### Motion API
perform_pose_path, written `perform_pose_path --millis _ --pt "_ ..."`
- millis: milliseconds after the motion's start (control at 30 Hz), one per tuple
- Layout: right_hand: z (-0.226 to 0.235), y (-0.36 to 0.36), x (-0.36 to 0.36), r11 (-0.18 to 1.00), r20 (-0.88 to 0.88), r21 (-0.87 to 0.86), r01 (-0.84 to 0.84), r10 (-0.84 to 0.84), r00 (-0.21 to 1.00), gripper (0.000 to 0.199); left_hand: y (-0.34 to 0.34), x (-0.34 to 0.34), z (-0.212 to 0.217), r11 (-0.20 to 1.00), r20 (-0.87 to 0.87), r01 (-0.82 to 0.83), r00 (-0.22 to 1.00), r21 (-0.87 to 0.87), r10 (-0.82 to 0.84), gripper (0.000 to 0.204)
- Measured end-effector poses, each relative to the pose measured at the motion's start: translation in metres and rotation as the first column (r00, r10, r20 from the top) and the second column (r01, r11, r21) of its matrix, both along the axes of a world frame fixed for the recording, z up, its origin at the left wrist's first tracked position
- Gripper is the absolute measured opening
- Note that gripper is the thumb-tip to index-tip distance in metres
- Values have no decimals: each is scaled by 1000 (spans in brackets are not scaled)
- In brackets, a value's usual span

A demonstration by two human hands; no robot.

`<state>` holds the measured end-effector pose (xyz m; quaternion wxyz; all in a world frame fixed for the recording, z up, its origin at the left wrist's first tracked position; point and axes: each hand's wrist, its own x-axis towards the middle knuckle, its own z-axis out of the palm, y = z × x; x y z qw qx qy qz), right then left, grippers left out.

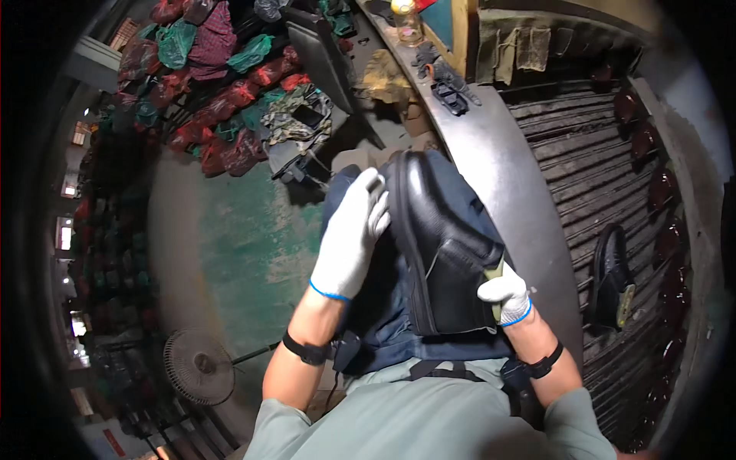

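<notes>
Pale green sleeves (429,418) fill the bottom of the view, and both forearms rise from them, each with a dark band at the wrist and a white knitted glove. Between the hands a black leather shoe (445,245) is held over the lap, which is covered by a dark blue apron (383,307). The shoe lies sole-edge toward the camera, its toe pointing away. The left hand (351,234) lies open and flat against the toe end, fingers spread along the leather rather than curled. The right hand (506,297) is closed around the heel end, pinching it together with a yellowish bit showing at the shoe's opening; what that bit is I cannot tell.

Judging by the look of it, the upper is already shaped and glossy, so the shoe seems far along. Whatever finishing or checking remains is not clear from this view.

To the right, another black shoe (612,280) rests on a slatted rack (567,176), and a curved metal bench (491,153) runs past the knees. Coloured bags (222,100) are heaped on the green floor (253,253), near a fan (199,366).
</notes>
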<state>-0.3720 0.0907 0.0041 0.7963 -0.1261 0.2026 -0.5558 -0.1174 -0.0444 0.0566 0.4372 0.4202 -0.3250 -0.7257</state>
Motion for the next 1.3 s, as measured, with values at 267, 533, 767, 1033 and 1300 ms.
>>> perform_pose_path --millis 267,533,767,1033,1300 --pt "-11 8 -39 854 -133 310 418 -396 908 72 95 -109 -20 985 48 167 984 53 -170 66" --pt "11 19 -175 673 -521 415 612 -375 766 62 78 -150 -47 723 -141 675 738 146 -660 98" --pt "-52 -12 -302 815 -849 -299 496 10 -528 78 14 -96 -33 772 -86 633 773 55 -628 76" --pt "-122 -354 -251 725 -916 -320 610 -401 -5 119 -50 -117 -9 807 76 590 805 0 -588 68" --pt "-162 -518 -305 923 -852 22 383 218 -475 77 -84 -95 -20 836 197 544 813 79 -548 67"
